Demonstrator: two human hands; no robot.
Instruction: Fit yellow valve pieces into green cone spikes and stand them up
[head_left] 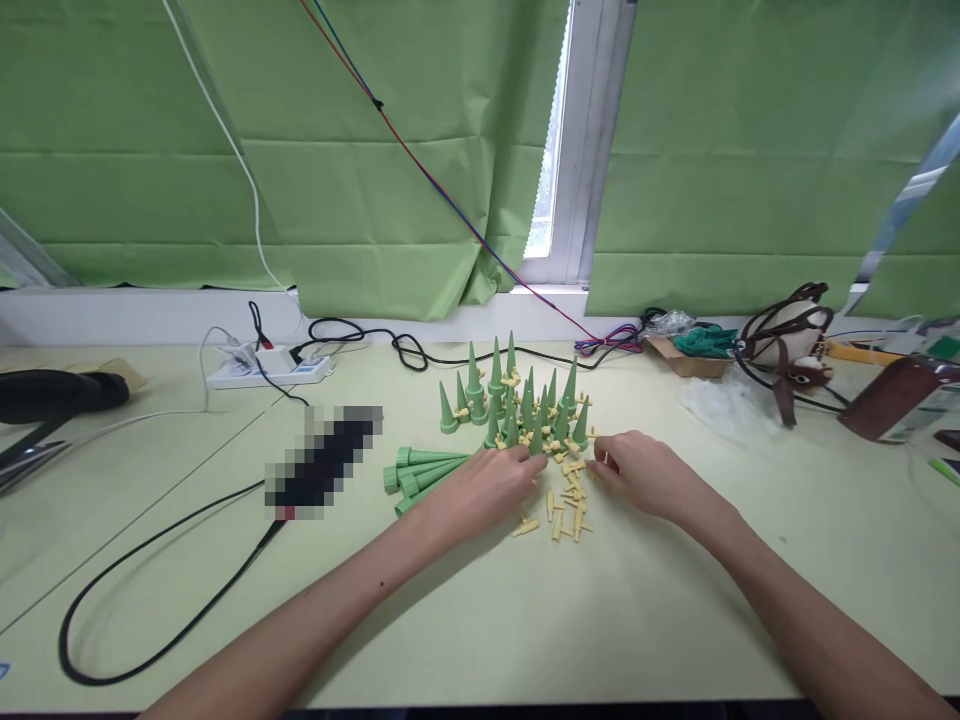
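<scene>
Resting at the front of the standing green cones, the left hand has its fingers curled; whether they hold anything cannot be told. The right hand is partly closed beside the yellow fittings, thumb near fingers, and a grip on one cannot be confirmed either. Loose fittings lie scattered on the desk between and in front of the hands, while lying green cones sit by the left forearm. All look like light, stiff plastic. The fittings' thin side stems seem the fragile part, so the thicker barrel is the better hold; the cones' tapered sides may slip, making their ridged wide ends the surer grasp.
</scene>
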